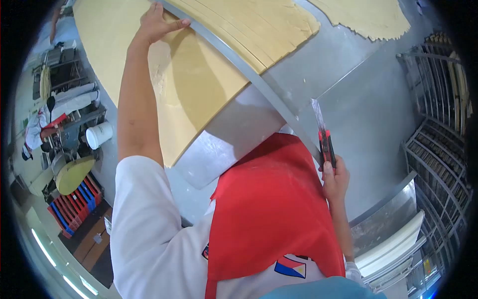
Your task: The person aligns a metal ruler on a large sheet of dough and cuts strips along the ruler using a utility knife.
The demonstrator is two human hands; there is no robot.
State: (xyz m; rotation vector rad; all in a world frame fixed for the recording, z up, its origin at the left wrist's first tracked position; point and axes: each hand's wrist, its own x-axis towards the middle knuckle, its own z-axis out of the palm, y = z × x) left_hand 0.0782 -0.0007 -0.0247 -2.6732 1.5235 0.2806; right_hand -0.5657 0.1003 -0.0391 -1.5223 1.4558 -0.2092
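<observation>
1. Firmly grips a red-and-black utility knife [326,144] in the right hand [335,178], fingers curled closed around the handle, blade out and pointing away from the body.
2. With the left hand [158,24], touches a metal straightedge [273,95], thumb spread wide from the fingers.
3. Has the straightedge laid diagonally across a yellow dough sheet [209,94], running down near the knife.
4. Farther out, has a second dough piece [368,17] on the gray table [368,112], and metal racks [438,149] to the right.
</observation>
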